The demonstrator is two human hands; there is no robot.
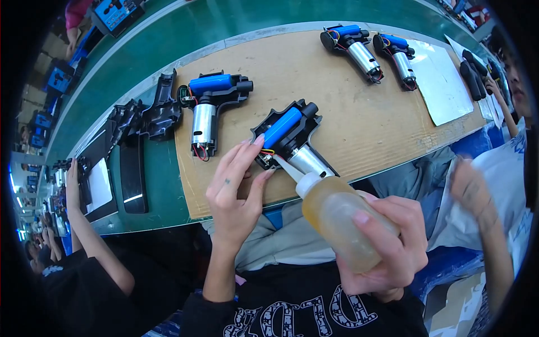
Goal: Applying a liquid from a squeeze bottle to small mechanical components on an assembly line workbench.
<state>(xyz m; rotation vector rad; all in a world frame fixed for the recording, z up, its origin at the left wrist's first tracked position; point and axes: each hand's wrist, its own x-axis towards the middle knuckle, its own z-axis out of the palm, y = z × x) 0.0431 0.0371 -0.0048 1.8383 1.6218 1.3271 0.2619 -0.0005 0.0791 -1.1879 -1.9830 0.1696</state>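
The cylinder [282, 127] was blue, its housing [305, 131] black, the motor [309, 162] silver; the squeeze bottle [347, 216], cloudy amber; the cardboard [292, 67], tan; the tabletop [159, 180], green; the shirt [306, 281], black with patterned white lettering [319, 315].

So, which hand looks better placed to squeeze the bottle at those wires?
Likely the right hand: it grips the bottle, its nozzle aimed at the wires. The left hand holds the open black housing.

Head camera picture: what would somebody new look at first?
Probably the squeeze bottle of yellowish liquid in the right hand, low and right of centre, its nozzle aimed into an open black casing. That casing, near the middle, holds a bright blue cylinder and a silver motor. One similar unit lies to its left.
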